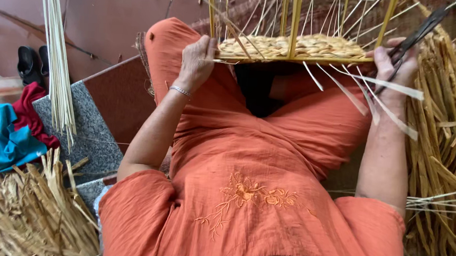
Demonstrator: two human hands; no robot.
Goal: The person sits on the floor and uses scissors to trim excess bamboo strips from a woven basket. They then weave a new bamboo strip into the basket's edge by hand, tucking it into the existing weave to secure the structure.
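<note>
A half-woven straw basket (294, 45) on a yellow stick frame rests over my knees, its flat woven base facing me. My left hand (196, 60) grips the basket's left edge, a thin bracelet on its wrist. My right hand (395, 65) holds dark scissors (417, 37) at the basket's right edge, blades pointing up and right. Loose pale straw strips (371, 96) stick out from the weave below my right hand. I sit in orange clothes with my legs crossed.
Dried straw is piled at the right (449, 145) and at the lower left (31, 215). A bundle of thin pale sticks (57, 60) leans at the left. Red and teal cloth (14, 127) lies by a grey stone step (89, 128). Black sandals (32, 61) sit on the floor.
</note>
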